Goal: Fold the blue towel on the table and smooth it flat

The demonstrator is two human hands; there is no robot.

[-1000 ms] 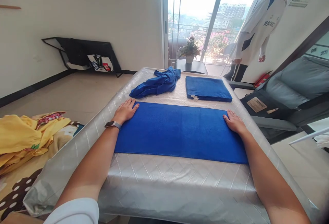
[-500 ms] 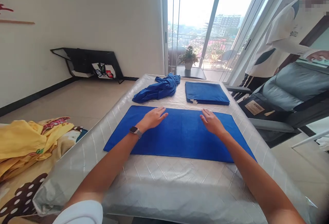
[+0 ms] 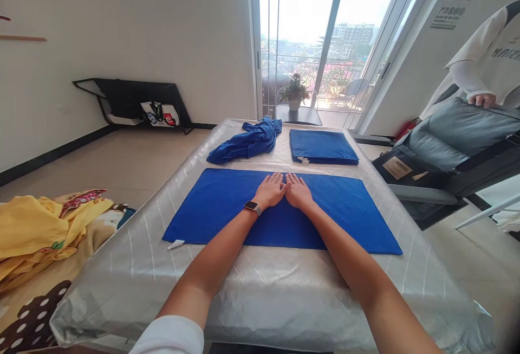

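A blue towel [image 3: 227,210] lies spread flat across the table, its long side toward me and a small white tag at its near left corner. My left hand [image 3: 271,190], with a watch on the wrist, rests flat on the towel's upper middle. Right beside it, thumbs touching or nearly so, my right hand [image 3: 298,191] lies flat with fingers stretched toward the far edge. Neither hand holds anything. Beyond the towel sit a crumpled blue cloth [image 3: 247,141] on the left and a neat stack of folded blue towels [image 3: 324,146] on the right.
A silvery quilted cover [image 3: 260,294] drapes the table. Yellow cloth [image 3: 44,226] is heaped at the left. A person [image 3: 483,66] stands behind a dark padded chair [image 3: 442,137] on the right. A potted plant [image 3: 294,94] stands by the glass door.
Both my hands have moved inward over the towel, from apart to side by side at its middle. The towel's white corner tag now shows. The person at the right has shifted.
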